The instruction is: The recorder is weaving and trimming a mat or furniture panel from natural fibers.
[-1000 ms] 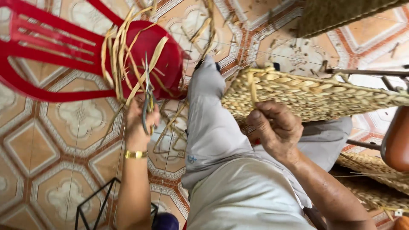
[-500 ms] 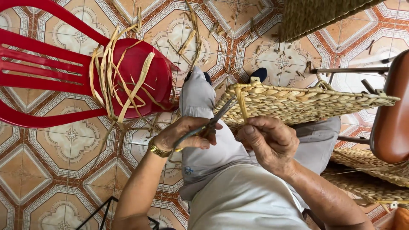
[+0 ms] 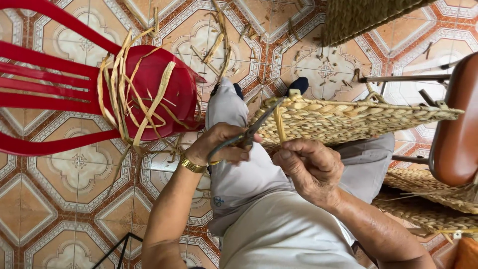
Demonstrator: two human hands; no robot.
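My left hand (image 3: pixel 224 144), with a gold watch at the wrist, grips a pair of scissors (image 3: pixel 254 127) whose blades point up toward the near end of a woven straw mat (image 3: pixel 348 119). The mat lies across my lap in grey trousers. My right hand (image 3: pixel 311 169) pinches a loose straw strand (image 3: pixel 280 124) that sticks up from the mat's edge, right beside the scissor blades.
A red plastic chair (image 3: pixel 59 94) stands at the left with a bundle of straw strips (image 3: pixel 134 99) draped over its seat. More woven pieces lie at the lower right (image 3: pixel 428 204) and top (image 3: pixel 368 17). A brown chair back (image 3: pixel 455 129) is at the right. Straw scraps litter the tiled floor.
My left hand took the scissors from by the red chair and brought them across to the mat's edge. The right hand stayed on the mat and now holds a strand upright.
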